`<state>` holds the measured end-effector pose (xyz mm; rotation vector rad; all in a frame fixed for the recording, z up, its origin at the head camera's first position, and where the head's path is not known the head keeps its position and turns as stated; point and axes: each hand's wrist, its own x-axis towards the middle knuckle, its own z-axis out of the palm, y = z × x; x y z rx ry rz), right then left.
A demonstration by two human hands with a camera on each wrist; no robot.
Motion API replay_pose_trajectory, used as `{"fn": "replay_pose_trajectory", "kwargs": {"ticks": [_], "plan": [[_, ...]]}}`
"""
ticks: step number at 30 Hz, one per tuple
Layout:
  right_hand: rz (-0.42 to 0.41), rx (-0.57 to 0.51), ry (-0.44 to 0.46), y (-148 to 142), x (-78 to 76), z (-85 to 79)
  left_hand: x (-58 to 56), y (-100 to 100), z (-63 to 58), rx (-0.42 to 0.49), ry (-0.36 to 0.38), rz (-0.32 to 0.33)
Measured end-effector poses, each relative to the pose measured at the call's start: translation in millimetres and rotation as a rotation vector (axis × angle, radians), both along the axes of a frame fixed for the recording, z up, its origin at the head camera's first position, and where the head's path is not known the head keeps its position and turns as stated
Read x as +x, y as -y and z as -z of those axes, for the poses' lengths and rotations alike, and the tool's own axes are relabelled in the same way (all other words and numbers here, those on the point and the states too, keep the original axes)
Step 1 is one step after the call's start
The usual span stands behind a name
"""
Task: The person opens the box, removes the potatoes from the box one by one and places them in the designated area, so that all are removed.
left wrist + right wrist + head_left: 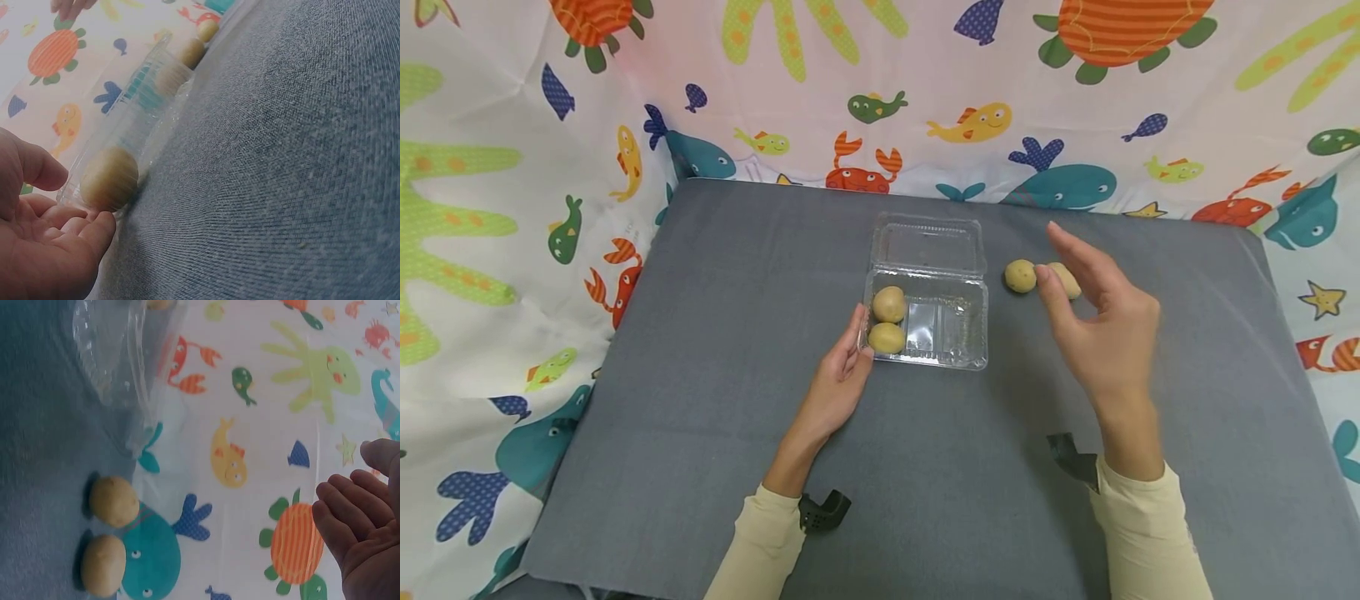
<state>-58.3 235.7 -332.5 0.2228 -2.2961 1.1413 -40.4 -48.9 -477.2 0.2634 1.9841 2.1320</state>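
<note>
My left hand [838,379] holds the left side of a clear plastic clamshell container [951,333], its thumb and fingers at the near left corner. The container's lid [928,243] is folded back. Inside, along the left wall, lie one potato [889,304] and, nearer me, a second potato [887,338]. My right hand [1105,329] is raised over the table with thumb and fingers spread apart and nothing between them. Behind it a potato [1020,276] lies on the table beside another potato [1066,281], which the thumb partly covers in the head view.
A grey cloth covers the table [737,350]. Behind it and along its sides hangs a white curtain [805,100] printed with sea animals. A dark wrist mount [825,511] sits on the left forearm, and a similar mount [1071,458] on the right.
</note>
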Motion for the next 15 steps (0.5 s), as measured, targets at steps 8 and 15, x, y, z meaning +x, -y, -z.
{"fn": "replay_pose_trajectory", "kwargs": {"ticks": [8, 15], "plan": [[-0.084, 0.055, 0.018, 5.9, -6.7, 20.6, -0.3, -1.2, -1.2, 0.009, -0.005, 0.004], [-0.184, 0.131, 0.07, 13.9, -9.7, 41.4, -0.1, -0.9, -0.1, 0.002, -0.004, 0.001]]}}
